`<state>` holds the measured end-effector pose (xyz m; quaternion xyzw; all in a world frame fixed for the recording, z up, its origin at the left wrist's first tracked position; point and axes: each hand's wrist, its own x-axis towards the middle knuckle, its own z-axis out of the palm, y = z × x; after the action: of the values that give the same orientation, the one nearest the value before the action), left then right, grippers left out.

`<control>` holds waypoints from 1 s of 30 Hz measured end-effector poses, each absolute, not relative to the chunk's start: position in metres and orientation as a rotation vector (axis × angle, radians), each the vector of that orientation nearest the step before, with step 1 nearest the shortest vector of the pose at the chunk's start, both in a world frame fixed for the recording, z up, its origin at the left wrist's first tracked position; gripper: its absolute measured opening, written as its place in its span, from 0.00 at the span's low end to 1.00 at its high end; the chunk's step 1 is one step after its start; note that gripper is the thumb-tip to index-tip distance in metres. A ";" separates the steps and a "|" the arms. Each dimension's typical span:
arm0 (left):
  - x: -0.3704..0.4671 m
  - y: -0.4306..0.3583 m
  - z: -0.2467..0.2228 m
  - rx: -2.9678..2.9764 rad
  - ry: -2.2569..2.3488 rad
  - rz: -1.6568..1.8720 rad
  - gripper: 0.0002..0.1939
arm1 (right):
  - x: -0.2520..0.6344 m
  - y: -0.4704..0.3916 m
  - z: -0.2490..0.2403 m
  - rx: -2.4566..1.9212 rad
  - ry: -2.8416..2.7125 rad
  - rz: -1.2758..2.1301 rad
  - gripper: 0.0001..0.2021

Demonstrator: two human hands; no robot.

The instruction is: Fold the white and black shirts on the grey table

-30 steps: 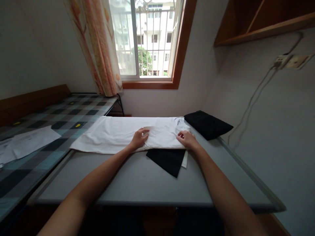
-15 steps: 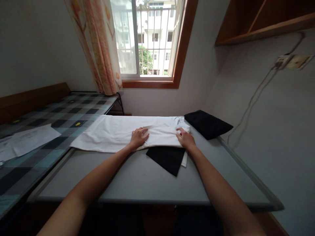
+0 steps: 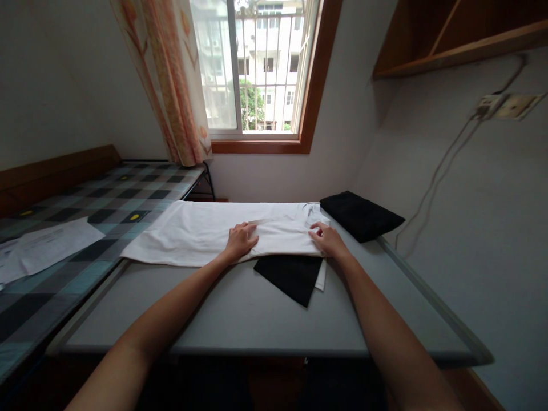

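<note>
Since the earlier frame the right hand (image 3: 329,241) has edged slightly right along the white garment's (image 3: 201,231) near edge, fingers flat and open, while the left hand (image 3: 240,238) stays pressed open at mid-frame. That garment lies across the grey tabletop (image 3: 240,308), overlapping a black cloth (image 3: 291,277), with a folded black piece (image 3: 362,215) right of it. It looks light, soft and limp, best pinched at its edges or corners.

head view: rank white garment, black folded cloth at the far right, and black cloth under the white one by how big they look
1. white garment, by far the largest
2. and 3. black folded cloth and black cloth look alike; the second is nearer and partly covered, so no ranking.
</note>
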<state>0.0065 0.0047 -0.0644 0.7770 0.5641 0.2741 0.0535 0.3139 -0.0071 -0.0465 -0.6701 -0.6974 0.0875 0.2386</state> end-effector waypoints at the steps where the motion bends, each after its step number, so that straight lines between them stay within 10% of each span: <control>1: 0.007 0.005 -0.065 2.362 1.721 0.831 0.18 | 0.317 -0.007 -0.046 -1.845 -1.923 0.267 0.11; 30: -0.003 -0.037 -0.020 2.567 0.876 0.428 0.12 | 0.336 -0.014 -0.031 -1.863 -1.956 0.584 0.10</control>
<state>-0.0034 -0.0370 -0.0195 0.9166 0.3129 0.1528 0.1966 0.3360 -0.0137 -0.0305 -0.6621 -0.6952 0.2075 0.1877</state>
